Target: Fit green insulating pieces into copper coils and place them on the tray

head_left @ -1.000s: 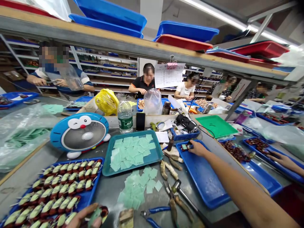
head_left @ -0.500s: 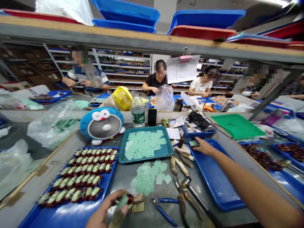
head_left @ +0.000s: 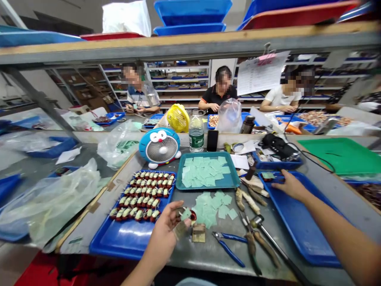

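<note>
My left hand (head_left: pixel 171 222) holds a small red coil part (head_left: pixel 193 215) with a light green piece on it, just left of a loose heap of green paper squares (head_left: pixel 208 206). Over the upper end of the right blue tray (head_left: pixel 306 222), my right hand (head_left: pixel 290 184) has its fingers apart and holds nothing. Beside its fingertips, a small part with a green top (head_left: pixel 268 176) lies in that tray's corner. Rows of red parts with pale tops (head_left: pixel 143 190) fill the upper portion of the left blue tray (head_left: pixel 116 238). More green squares lie in a teal tray (head_left: pixel 236 180).
Blue-handled cutters (head_left: pixel 230 248), pliers (head_left: pixel 251 242) and a hammer (head_left: pixel 279 246) lie between the hands. A fan (head_left: pixel 160 147), a bottle (head_left: pixel 196 135) and a phone (head_left: pixel 212 141) stand behind the trays. Several people sit across the bench under a shelf (head_left: pixel 190 45).
The view has swung left. My right hand has let go of the green-topped part, which now lies in the tray. My left hand still holds its coil part, now raised more into view.
</note>
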`<state>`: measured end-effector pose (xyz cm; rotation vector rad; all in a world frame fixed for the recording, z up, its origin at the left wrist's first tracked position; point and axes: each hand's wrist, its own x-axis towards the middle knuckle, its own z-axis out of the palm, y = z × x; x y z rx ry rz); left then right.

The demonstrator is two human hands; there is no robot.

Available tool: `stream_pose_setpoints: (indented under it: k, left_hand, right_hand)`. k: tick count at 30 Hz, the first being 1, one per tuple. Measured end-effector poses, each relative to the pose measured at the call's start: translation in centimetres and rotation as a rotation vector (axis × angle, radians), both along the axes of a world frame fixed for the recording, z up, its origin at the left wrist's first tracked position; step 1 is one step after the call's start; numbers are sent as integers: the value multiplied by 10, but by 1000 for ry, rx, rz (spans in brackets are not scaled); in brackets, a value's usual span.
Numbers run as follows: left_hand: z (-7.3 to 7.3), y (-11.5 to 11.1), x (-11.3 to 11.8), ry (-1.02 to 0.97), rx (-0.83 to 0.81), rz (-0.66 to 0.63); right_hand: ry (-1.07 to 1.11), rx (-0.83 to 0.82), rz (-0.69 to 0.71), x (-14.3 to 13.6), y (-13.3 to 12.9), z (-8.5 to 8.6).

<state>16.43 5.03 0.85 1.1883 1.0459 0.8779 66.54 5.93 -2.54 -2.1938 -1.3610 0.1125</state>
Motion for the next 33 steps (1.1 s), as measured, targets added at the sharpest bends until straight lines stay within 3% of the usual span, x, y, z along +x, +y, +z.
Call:
stream_pose_setpoints:
  k: [3,6,8,11,15,21,27,33]
  left_hand:
    - [0,8,7,-31,-29,-60]
    - [6,13,22,-44,-71,-180]
    - [12,13,35,-27,-73,-279]
    - [20,11,51,-1,25,-379]
    - [20,10,62,-15,73,-407]
    - [13,8,71,-19,89,-318]
    - [16,1,71,-48,35,-306]
    - [9,-2,67,-80,-18,-317]
  right_hand:
    - [93,-5,45,-56,-28,20]
    - [292,-71,354,-146,-63,38]
    - [686,-92,630,-204,-80,49]
    - [1021,-4,667,-255,-90,62]
    - [1126,97,572,-263,-91,67]
    - [1113,87,400,-259,-95,55]
    - [1207,141,403,-263,-97,45]
    - [1234,154,393,-265,-95,44]
